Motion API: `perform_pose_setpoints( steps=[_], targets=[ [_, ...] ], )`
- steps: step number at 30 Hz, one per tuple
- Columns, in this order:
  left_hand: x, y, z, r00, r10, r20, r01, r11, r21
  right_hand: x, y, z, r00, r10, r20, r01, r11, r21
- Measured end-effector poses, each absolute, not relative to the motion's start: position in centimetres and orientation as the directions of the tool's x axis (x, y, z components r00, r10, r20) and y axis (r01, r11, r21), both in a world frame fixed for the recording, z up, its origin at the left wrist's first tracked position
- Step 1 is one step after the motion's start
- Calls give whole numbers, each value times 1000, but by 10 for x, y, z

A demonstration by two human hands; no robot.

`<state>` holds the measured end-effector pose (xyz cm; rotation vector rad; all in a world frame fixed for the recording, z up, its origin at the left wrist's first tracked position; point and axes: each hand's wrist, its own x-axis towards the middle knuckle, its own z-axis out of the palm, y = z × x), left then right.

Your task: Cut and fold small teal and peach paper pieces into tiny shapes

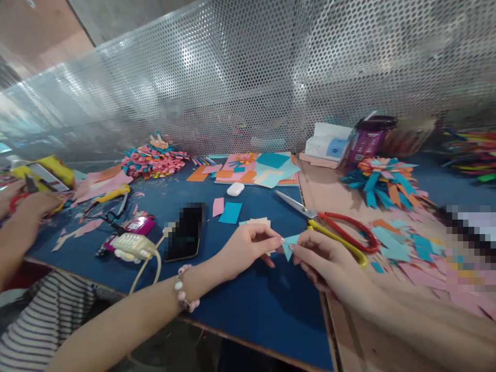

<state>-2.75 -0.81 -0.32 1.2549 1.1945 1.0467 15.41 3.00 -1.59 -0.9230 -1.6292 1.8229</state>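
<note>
Nearest of all, a beaded bracelet (183,290) is worn on the wrist of the left hand (250,247), whose fingertips are pinched on a small light-blue paper triangle (289,246). Its other side is gripped by the right hand (327,261), fingers closed. It is held just above the blue table (263,305), near the scissors (335,230).

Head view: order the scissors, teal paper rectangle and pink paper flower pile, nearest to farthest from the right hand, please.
1. Scissors, just behind the right hand, which pinches a teal triangle.
2. Teal paper rectangle, left, on the blue mat.
3. Pink paper flower pile, far left at the back.
</note>
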Motion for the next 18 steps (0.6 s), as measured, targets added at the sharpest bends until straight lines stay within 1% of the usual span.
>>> perform_pose_setpoints(
  steps=[3,10,16,18],
  targets=[
    [-28,-8,-3,99,992,-76,55,71,996,152,31,-15,-647,745,-162,37,-182,-983],
    [-27,-9,-3,112,993,-39,112,26,993,149,27,-11,-595,790,-151,105,-110,-988],
    [-27,-9,-4,138,989,-61,166,38,985,151,29,-16,-597,800,-57,40,-40,-998],
    [-27,-9,-4,137,989,-57,170,33,985,151,30,-17,-609,790,-69,30,-64,-997]
  ],
)
